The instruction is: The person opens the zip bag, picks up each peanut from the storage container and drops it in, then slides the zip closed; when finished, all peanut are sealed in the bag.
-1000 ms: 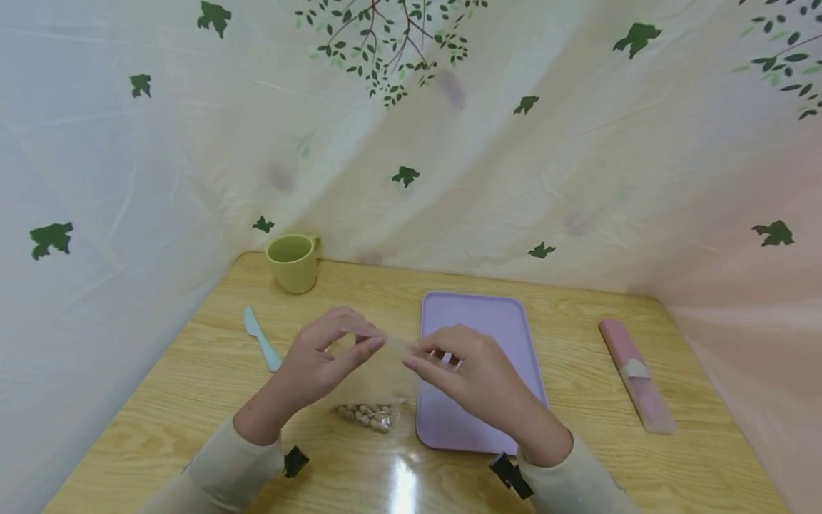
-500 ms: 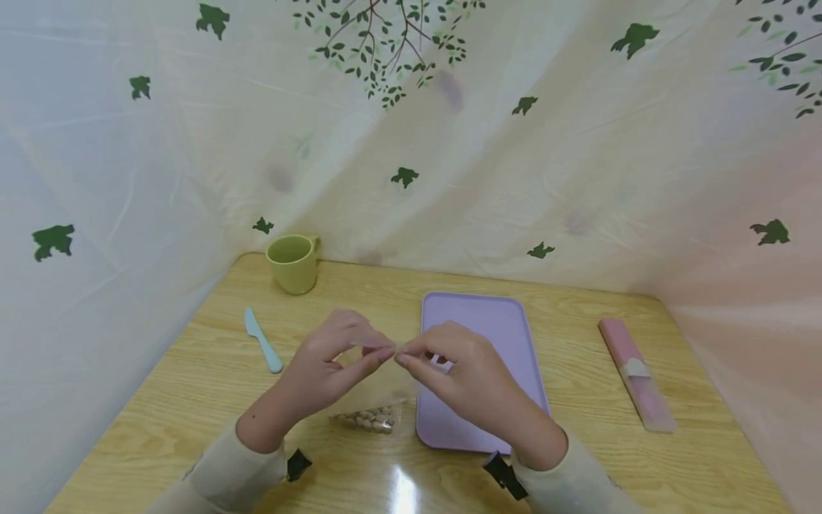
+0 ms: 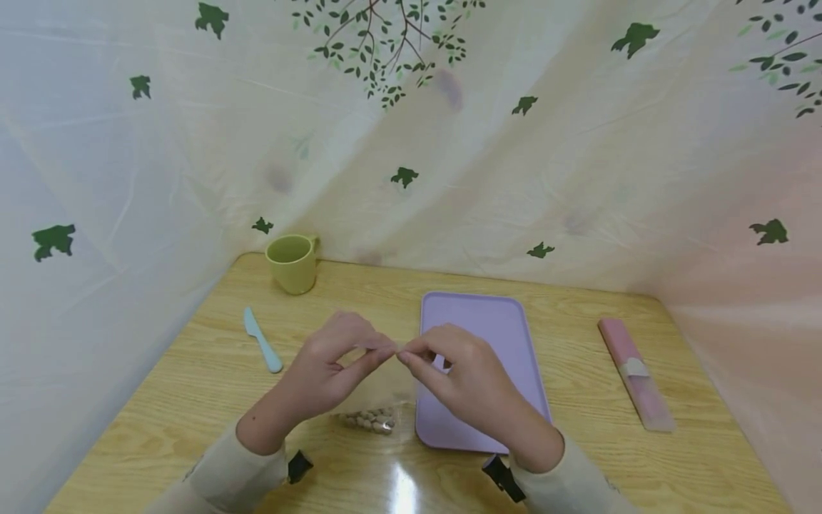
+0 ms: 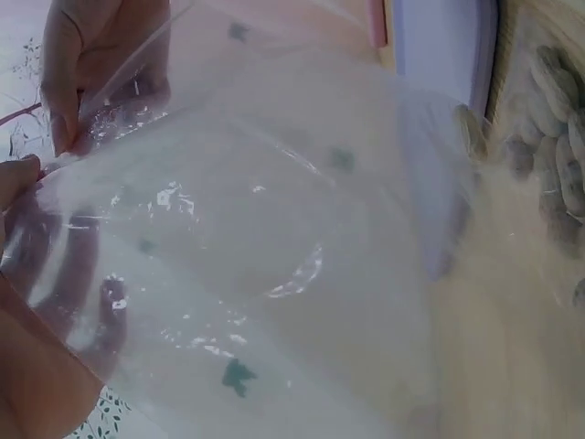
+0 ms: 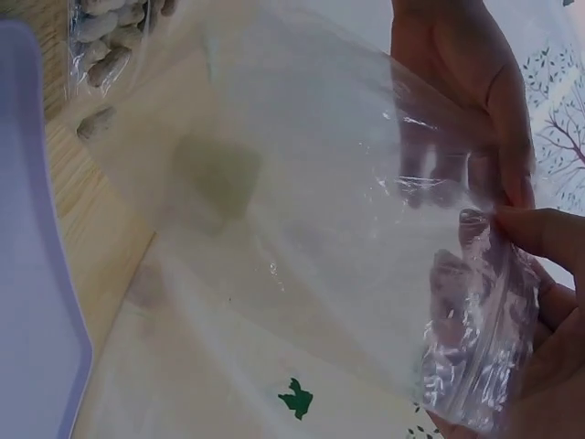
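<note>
A clear plastic zip bag (image 3: 379,387) hangs upright between both hands over the table. Unshelled peanuts (image 4: 556,137) lie at its bottom, seen in both wrist views as well as the head view. My left hand (image 3: 334,368) pinches the bag's top edge between thumb and fingers. Right beside it, my right hand (image 3: 467,368) pinches the same edge, the fingertips of both hands almost meeting. Through the film (image 5: 311,210) the curled fingers behind it show in the right wrist view. Close behind the right hand lies a lilac tray (image 3: 478,314).
At the back left stands a green mug (image 3: 292,265). A light blue knife (image 3: 262,340) lies left of the hands. Far to the right is a pink, band-wrapped case (image 3: 636,375). A printed cloth (image 3: 462,200) hangs along the table's back and sides.
Both hands have come together along the bag's top edge, the right moving left and the left slightly right, until their fingertips nearly meet. Over the last half second they barely shift.
</note>
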`<state>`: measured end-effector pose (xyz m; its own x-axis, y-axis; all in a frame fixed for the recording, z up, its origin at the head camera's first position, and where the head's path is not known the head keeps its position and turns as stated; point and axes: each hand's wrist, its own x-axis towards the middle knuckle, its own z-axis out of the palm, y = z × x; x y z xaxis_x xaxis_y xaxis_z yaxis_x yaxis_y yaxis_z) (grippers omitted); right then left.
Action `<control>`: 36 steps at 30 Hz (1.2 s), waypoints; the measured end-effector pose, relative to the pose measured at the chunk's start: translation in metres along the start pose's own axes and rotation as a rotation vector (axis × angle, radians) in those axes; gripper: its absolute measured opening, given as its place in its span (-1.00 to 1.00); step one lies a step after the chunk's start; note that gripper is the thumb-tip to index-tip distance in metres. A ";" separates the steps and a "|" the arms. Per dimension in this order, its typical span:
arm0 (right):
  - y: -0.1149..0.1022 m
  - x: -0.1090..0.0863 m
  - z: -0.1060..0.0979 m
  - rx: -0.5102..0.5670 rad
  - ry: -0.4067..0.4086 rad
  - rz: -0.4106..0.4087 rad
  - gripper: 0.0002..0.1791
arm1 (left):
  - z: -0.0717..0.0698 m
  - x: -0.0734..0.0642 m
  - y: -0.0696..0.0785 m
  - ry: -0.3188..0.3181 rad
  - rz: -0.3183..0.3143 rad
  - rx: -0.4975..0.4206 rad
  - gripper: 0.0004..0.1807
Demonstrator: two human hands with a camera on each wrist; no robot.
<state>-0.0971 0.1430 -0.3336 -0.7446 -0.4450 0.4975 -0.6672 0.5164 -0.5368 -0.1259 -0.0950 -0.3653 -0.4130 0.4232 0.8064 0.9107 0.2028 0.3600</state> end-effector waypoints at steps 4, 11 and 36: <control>0.004 -0.002 -0.005 -0.016 -0.012 0.060 -0.93 | -0.002 -0.004 0.001 -0.024 -0.104 -0.040 -0.88; 0.013 -0.009 -0.016 0.051 -0.017 0.094 -0.92 | -0.010 -0.007 0.000 -0.040 -0.207 -0.120 -0.79; 0.011 -0.008 -0.008 -0.001 0.037 -0.069 -0.92 | -0.004 0.002 0.000 0.034 0.014 -0.006 -0.68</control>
<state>-0.0984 0.1580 -0.3383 -0.6959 -0.4522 0.5579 -0.7167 0.4861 -0.5000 -0.1270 -0.0974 -0.3622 -0.3997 0.3956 0.8269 0.9165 0.1917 0.3512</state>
